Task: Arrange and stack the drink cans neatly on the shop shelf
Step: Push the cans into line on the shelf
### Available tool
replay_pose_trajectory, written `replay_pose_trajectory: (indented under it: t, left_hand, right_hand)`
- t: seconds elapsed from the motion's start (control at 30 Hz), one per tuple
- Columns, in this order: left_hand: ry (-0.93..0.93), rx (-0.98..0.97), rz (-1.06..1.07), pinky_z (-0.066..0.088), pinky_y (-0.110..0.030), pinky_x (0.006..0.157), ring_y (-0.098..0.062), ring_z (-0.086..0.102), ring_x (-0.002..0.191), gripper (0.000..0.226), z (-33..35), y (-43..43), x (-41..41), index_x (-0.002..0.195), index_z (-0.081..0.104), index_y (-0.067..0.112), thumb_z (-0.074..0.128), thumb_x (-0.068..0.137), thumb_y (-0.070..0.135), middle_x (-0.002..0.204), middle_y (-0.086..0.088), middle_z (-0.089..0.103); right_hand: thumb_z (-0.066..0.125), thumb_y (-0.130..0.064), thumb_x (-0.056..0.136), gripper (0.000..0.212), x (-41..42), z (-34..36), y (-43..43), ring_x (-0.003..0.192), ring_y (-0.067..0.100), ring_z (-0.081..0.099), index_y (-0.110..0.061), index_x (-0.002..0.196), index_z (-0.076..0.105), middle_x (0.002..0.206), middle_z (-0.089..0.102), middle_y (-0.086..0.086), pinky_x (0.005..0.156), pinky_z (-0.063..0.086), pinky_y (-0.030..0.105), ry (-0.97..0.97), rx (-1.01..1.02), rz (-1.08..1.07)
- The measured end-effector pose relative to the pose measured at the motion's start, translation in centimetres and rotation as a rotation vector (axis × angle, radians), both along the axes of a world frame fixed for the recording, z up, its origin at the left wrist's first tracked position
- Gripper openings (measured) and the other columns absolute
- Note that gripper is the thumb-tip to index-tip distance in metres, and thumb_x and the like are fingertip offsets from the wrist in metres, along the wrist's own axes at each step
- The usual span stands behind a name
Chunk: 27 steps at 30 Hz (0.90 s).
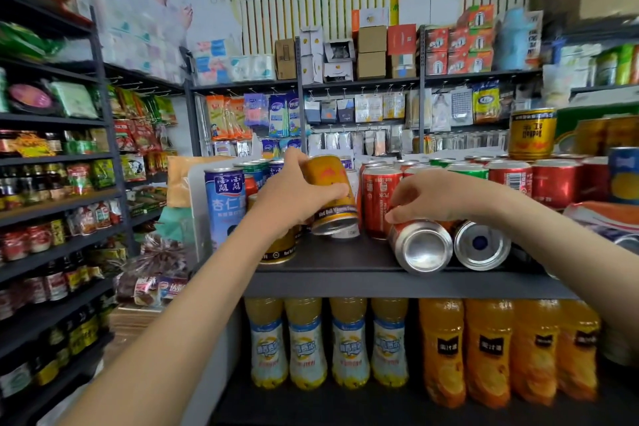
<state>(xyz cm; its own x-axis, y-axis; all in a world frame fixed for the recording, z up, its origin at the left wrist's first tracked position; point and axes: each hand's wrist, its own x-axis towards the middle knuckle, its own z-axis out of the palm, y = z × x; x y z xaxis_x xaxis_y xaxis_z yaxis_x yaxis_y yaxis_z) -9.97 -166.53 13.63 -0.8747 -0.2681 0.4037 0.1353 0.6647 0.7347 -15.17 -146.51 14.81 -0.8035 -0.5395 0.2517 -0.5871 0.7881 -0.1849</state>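
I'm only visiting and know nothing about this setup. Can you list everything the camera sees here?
gold can: one, gold, tilted, held above the shelf
lying red can: one, red with silver base, on its side at the shelf front
second lying can: one, silver base with blue dot, just right of it
tall blue can: one, blue and white, upright, left end
upright red cans: several, red, middle and back right
green cans: a few, green, among the red
top gold can: one, gold, standing on the red cans, right
shelf: one, dark grey
pale bottles: four, yellow with white labels, below left
orange bottles: four, orange, below right
boxes: many, brown, white, red, high back shelf
left grip: grips the gold can
right grip: fingers curled over the lying red can
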Motion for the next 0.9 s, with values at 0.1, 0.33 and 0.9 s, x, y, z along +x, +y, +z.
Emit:
replay_pose_trajectory:
  t: [0.1, 0.33, 0.9]
  left_hand:
    - [0.049, -0.306, 0.112, 0.042, -0.025, 0.057, -0.004, 0.047, 0.068, 0.066, -1.1, 0.2, 0.3, 0.117, 0.024, 0.028, 0.069, 0.075, 0.054, 0.082, 0.014, 0.042]
    - [-0.032, -0.357, 0.127, 0.044, -0.025, 0.059, -0.019, 0.058, 0.085, 0.081, -2.7, 1.3, -0.7, 0.126, 0.021, 0.016, 0.074, 0.073, 0.048, 0.100, -0.001, 0.057]
    - [0.043, -0.835, 0.343, 0.046, -0.033, 0.069, -0.029, 0.059, 0.103, 0.068, -3.5, 1.6, -0.7, 0.134, 0.032, 0.013, 0.061, 0.086, 0.050, 0.117, -0.010, 0.059]
  right_hand:
    - [0.063, -0.047, 0.085, 0.037, -0.1, -0.1, -0.2, 0.093, 0.012, 0.060, -0.019, 0.108, 0.066, 0.104, 0.066, -0.005, 0.082, 0.047, 0.027, 0.005, -0.002, -0.006]
    - [0.060, -0.053, 0.084, 0.043, -0.2, 0.0, -0.5, 0.097, 0.012, 0.057, -0.021, 0.112, 0.063, 0.109, 0.063, -0.005, 0.081, 0.044, 0.026, 0.007, 0.047, -0.036]
    - [0.051, -0.067, 0.083, 0.076, 0.5, -0.2, -3.0, 0.103, 0.027, 0.061, -0.009, 0.132, 0.048, 0.129, 0.056, 0.011, 0.074, 0.051, 0.031, -0.093, 0.241, -0.135]
